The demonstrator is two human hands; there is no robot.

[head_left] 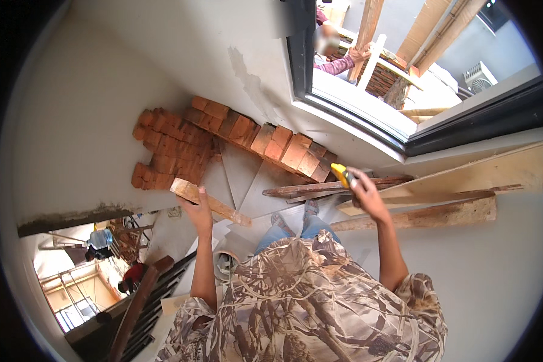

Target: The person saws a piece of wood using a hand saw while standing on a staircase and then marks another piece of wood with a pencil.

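Wooden strip [220, 208] is hanging above floor [269, 178], left hand [199, 210] clamping it nearer its left end; right hand [365, 196] is clutching yellow-and-black tool [342, 175], working end unclear. Gripping firmly, keeping fingers off tool's line, seems wise. Farther, orange bricks [277, 143] are lining floor's wall edge; beyond window [357, 123], co-worker's hand [360, 55] is gripping timber [368, 24].

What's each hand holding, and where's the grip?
Left hand: wooden strip, gripped nearer its left end. Right hand: yellow-and-black tool, by its dark end.
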